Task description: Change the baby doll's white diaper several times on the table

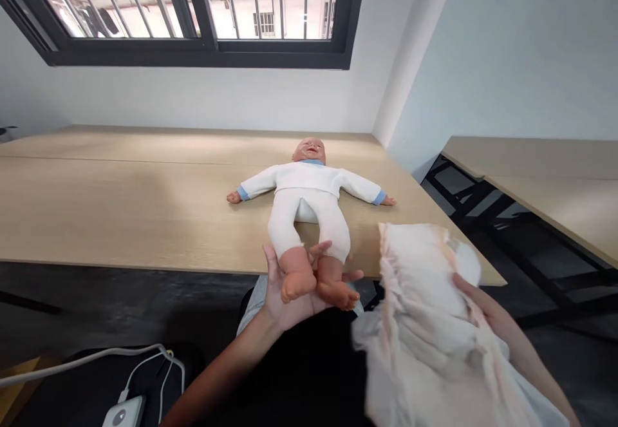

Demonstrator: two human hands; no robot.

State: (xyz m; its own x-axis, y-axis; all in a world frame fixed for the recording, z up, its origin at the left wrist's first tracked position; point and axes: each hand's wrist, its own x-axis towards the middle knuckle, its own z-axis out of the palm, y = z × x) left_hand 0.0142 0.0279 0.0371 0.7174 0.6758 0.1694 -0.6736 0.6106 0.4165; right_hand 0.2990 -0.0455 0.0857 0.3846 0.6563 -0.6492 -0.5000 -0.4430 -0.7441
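A baby doll point(308, 179) in a white suit with blue collar and cuffs lies face up on the table, arms spread and bare feet toward me. My left hand point(288, 310) cups both ankles from below. Its thumb is beside one ankle, and fingers show between and beyond the legs. An unfolded white diaper point(425, 324) with ruffled edges, blurred in its lower part, hangs at the right near the table's front edge. My right hand point(483, 304) grips the diaper by its right side, its other fingers hidden behind it.
The doll rests on a light wooden table point(145, 208) against the wall under a barred window point(203, 53). Another table point(545, 163) stands at the right. At the lower left, a white device point(124, 412) with cables point(96, 354) lies on a black surface.
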